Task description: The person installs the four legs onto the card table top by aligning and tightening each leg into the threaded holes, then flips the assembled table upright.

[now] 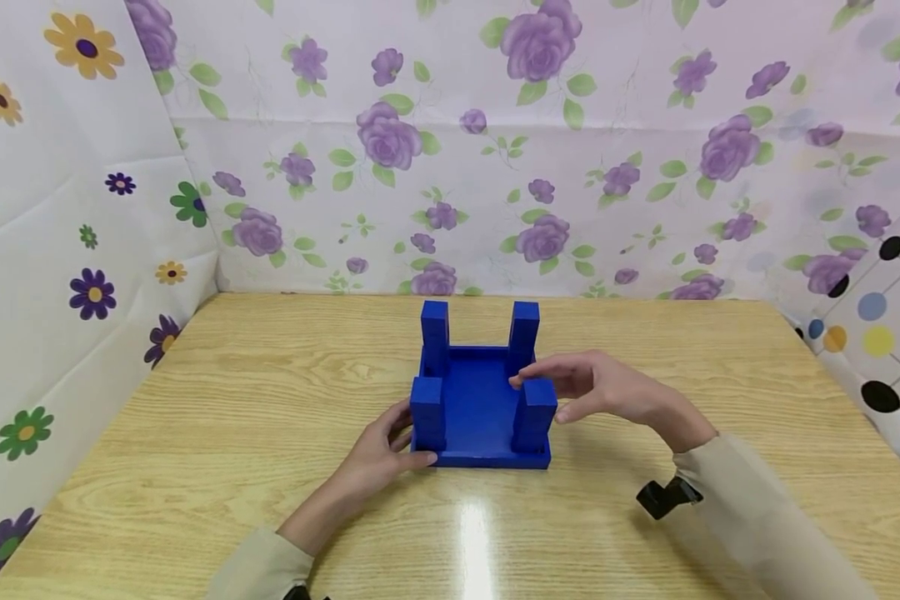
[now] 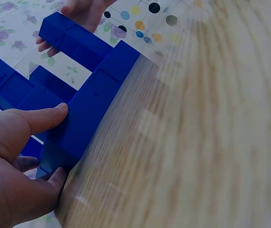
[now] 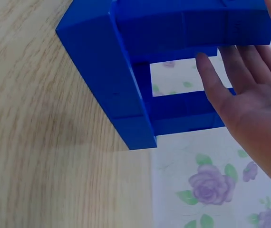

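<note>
A blue tray-like base (image 1: 476,408) with a low rim sits on the table, a square blue post rising at each corner. My left hand (image 1: 375,458) grips its near left corner, thumb on the front rim beside the near left post (image 1: 427,412). In the left wrist view the thumb (image 2: 45,118) presses the base's side, with fingertips at the corner below. My right hand (image 1: 607,387) hovers around the near right post (image 1: 535,417), fingers spread and loosely bent. The right wrist view shows its fingers (image 3: 214,85) beside the posts without a visible grip.
The wooden table (image 1: 285,367) extends around the base. Behind it hangs a purple-flowered cloth (image 1: 450,167); other patterned cloths cover the left and right sides. A black wrist device (image 1: 667,497) sits at the right sleeve.
</note>
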